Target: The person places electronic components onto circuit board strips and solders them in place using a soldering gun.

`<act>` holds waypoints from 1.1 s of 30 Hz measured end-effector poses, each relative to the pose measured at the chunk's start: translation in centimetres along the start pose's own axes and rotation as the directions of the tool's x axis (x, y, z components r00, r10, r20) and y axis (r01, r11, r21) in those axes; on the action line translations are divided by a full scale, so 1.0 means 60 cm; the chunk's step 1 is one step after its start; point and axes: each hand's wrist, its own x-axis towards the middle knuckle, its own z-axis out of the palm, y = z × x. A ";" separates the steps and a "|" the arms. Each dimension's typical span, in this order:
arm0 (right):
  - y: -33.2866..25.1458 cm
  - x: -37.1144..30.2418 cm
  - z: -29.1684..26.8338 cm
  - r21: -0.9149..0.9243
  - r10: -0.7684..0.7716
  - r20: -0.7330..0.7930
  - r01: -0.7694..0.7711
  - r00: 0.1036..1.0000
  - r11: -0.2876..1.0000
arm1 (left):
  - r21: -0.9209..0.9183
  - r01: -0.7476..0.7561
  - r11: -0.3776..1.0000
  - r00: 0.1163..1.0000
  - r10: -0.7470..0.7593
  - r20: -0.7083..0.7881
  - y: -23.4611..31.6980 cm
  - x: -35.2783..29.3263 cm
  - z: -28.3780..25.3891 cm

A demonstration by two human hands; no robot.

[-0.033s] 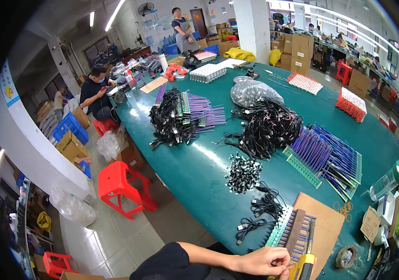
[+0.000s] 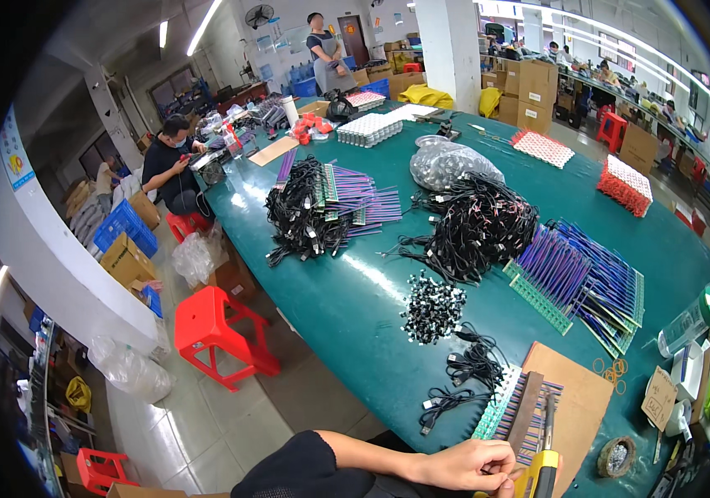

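Note:
My left hand (image 2: 473, 465) is at the bottom right, its fingers curled and pressed together; what they pinch is hidden. Just right of it a soldering iron (image 2: 547, 465) with a yellow and black handle points away from me, its metal shaft over a row of green circuit boards (image 2: 496, 407) with purple wires. A brown bar (image 2: 524, 415) lies across those wires, on a sheet of brown cardboard (image 2: 583, 390). My right hand does not show. Black USB cables (image 2: 473, 365) lie beside the boards.
Beyond are a heap of small black-and-metal connectors (image 2: 434, 309), bundled black cables (image 2: 484, 228) and wired boards (image 2: 575, 278). A wire coil (image 2: 616, 456), rubber bands (image 2: 612, 375) and a clear jar (image 2: 687, 324) sit on the right. A red stool (image 2: 222, 332) stands left of the green table (image 2: 338, 315).
The soldering iron's metal tip has shifted slightly left and toward me. My left hand stays in place.

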 end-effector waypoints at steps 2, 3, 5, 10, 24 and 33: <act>0.006 -0.010 -0.009 0.070 0.183 0.006 -0.183 0.983 0.981 | 0.062 -0.032 0.998 0.999 0.031 0.016 0.018 -0.004 -0.010; 0.010 -0.012 -0.014 0.139 0.357 0.027 -0.357 0.934 0.924 | 0.029 0.041 0.999 0.999 -0.041 -0.003 0.029 -0.009 -0.020; 0.020 -0.011 -0.024 0.219 0.371 0.053 -0.373 0.927 0.902 | 0.237 0.019 0.971 0.989 0.016 -0.144 0.049 -0.018 -0.052; 0.032 -0.014 -0.045 0.393 0.337 -0.025 -0.300 0.941 0.869 | 0.531 0.137 0.836 0.932 0.074 -0.356 0.041 -0.007 -0.102; 0.009 -0.045 -0.062 0.305 0.500 0.040 -0.487 0.865 0.818 | 0.598 0.178 0.781 0.926 0.073 -0.371 -0.108 0.039 -0.079; 0.020 -0.047 -0.057 0.320 0.537 0.117 -0.544 0.835 0.776 | 0.598 0.246 0.763 0.910 0.030 -0.413 -0.108 0.045 -0.072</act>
